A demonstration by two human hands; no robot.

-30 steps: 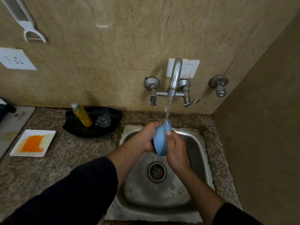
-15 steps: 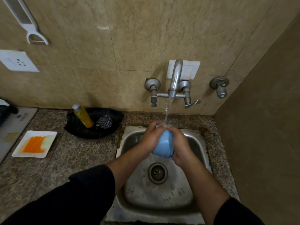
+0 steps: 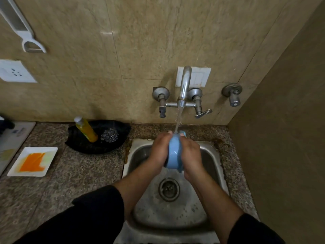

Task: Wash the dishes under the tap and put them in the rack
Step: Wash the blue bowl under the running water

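- The left hand [image 3: 161, 149] and right hand [image 3: 190, 154] curl round a small light-blue bowl [image 3: 173, 154], gripping it from 9 and 3 o'clock.
- The bowl is held on edge over the square steel sink [image 3: 212, 166], under the water stream [image 3: 177, 120] from the chrome wall tap [image 3: 184, 81].
- On the speckled granite surface [image 3: 79, 173], at 9 o'clock of the sink, lies a white square plate smeared orange [image 3: 50, 155].

Small light-blue dish [image 3: 173, 154] is held on edge over the steel sink [image 3: 213, 155], directly under the running tap [image 3: 183, 85], stream hitting its top.
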